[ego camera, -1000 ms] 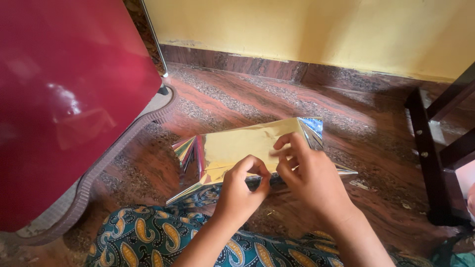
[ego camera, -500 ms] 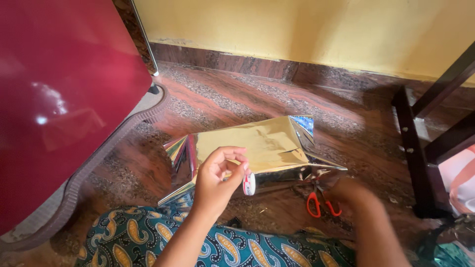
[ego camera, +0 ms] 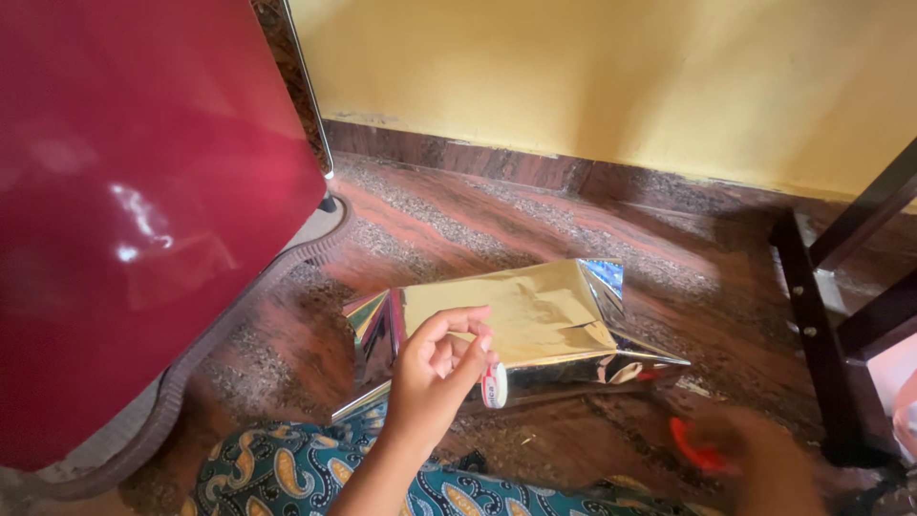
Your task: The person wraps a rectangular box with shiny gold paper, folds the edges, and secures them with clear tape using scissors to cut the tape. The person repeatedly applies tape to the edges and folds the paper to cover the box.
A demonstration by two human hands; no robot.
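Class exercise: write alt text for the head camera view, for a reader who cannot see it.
A person's left hand holds a small roll of tape over a box wrapped in shiny gold paper on a reddish stone floor. The blurred right hand grips red-handled scissors.

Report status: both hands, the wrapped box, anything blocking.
Left hand pinching a tape roll. Right hand blurred, low, on red scissors; grip unclear. Gold-wrapped box on floor, untouched. Nothing in the way.
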